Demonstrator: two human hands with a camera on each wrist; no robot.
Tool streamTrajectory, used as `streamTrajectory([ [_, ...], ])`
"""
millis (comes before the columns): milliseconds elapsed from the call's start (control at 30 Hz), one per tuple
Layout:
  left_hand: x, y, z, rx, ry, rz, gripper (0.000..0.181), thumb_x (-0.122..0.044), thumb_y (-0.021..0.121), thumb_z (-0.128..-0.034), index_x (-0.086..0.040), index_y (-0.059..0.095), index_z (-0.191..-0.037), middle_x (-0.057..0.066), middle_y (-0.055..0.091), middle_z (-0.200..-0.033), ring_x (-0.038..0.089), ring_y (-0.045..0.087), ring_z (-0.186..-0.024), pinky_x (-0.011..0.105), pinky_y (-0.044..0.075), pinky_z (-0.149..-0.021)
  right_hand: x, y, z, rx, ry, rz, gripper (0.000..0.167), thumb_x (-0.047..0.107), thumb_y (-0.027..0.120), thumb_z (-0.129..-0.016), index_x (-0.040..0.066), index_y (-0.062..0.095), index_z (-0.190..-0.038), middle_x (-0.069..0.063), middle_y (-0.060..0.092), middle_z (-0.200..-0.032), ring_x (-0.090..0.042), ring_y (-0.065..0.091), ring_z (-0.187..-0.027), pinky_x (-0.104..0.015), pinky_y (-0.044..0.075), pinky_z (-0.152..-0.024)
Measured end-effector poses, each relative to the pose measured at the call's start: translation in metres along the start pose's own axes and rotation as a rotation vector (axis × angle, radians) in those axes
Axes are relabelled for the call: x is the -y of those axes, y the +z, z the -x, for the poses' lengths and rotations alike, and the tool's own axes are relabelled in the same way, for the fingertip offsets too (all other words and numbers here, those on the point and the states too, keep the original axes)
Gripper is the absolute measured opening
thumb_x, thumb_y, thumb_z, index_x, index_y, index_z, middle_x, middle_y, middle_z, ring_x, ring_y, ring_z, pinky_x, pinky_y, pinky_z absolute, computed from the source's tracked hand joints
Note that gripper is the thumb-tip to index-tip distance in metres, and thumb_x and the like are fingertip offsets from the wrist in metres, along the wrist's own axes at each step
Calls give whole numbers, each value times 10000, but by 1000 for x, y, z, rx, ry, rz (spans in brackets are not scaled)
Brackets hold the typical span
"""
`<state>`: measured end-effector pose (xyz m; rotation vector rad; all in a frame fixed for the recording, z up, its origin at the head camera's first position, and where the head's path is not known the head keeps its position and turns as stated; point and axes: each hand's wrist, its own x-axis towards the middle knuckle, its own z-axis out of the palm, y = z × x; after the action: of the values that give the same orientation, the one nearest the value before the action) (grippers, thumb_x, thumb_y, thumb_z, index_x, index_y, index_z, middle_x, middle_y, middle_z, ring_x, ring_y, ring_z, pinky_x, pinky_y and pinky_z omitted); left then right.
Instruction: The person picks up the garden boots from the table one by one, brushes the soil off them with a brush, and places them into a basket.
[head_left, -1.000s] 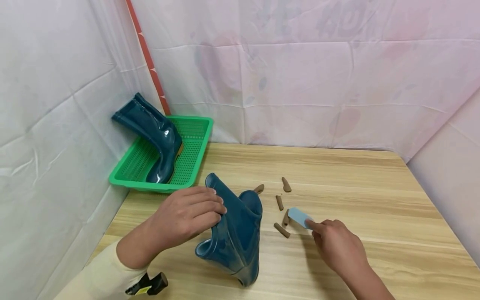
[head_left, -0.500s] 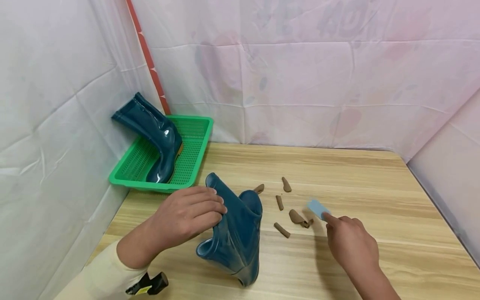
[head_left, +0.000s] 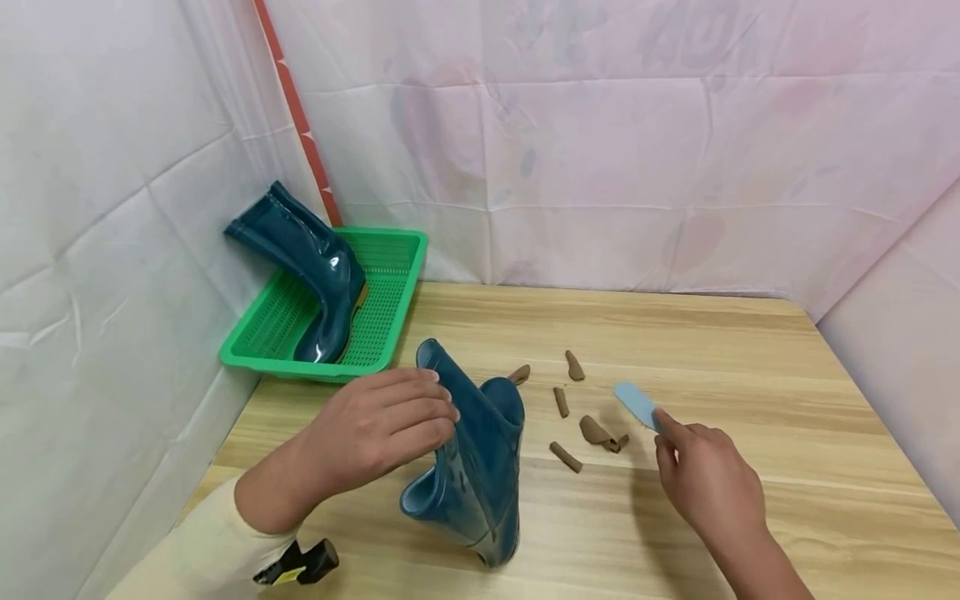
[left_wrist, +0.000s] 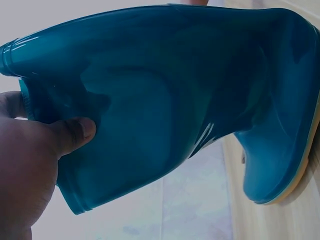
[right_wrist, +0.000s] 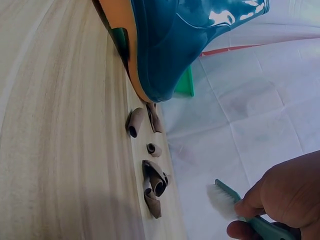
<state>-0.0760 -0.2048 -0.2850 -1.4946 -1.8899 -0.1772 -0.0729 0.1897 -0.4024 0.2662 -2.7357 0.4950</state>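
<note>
A glossy dark teal rubber boot (head_left: pixel 480 467) stands on the wooden table with its tan sole down. My left hand (head_left: pixel 382 421) pinches the top of its shaft, the thumb on the outer face in the left wrist view, where the boot (left_wrist: pixel 150 110) fills most of the picture. To the right, my right hand (head_left: pixel 708 479) holds a small light blue brush (head_left: pixel 636 404) above the table, apart from the boot. White bristles (right_wrist: pixel 221 201) show on the brush in the right wrist view. Several brown curled pieces (head_left: pixel 600 433) lie between the boot and the brush.
At the back left, a green plastic basket (head_left: pixel 408 292) holds a second teal boot (head_left: pixel 322 275), its shaft leaning over the rim. White cloth walls (head_left: pixel 585 167) surround the table (head_left: pixel 712 333). A black device (head_left: pixel 300 567) is on my left wrist.
My right hand and the brush have moved right, away from the brown pieces. One piece beside the brush has shifted slightly right. My left hand stays on the boot.
</note>
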Motion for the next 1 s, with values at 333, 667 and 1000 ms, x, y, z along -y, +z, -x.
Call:
streamTrajectory([
  [333, 12, -11, -21, -7, -22, 45, 220, -17, 504, -1066, -77, 708, -1011, 25, 757, -1014, 174, 699, -907, 353, 579, -897, -3, -1, 4, 39, 25, -33, 372, 30, 744, -877, 6, 720, -1247, -59, 704, -824, -156, 420, -603, -260, 307, -395],
  [667, 40, -31, -51, 28, -174, 164, 120, -93, 708, -979, -62, 729, -1094, 40, 753, -1021, 214, 695, -958, 383, 567, -899, -5, -1, 5, 83, 34, -39, 374, 29, 750, -881, -18, 710, -1250, -121, 725, -867, -189, 518, -629, -278, 377, -431],
  [1000, 61, -50, -80, 8, -204, 39, 262, -101, 800, -899, -23, 709, -1132, 70, 753, -954, 233, 695, -835, 397, 583, -785, -6, 1, 1, 130, 46, -52, 376, 55, 730, -907, -18, 693, -1274, -197, 733, -982, -308, 651, -762, -365, 475, -476],
])
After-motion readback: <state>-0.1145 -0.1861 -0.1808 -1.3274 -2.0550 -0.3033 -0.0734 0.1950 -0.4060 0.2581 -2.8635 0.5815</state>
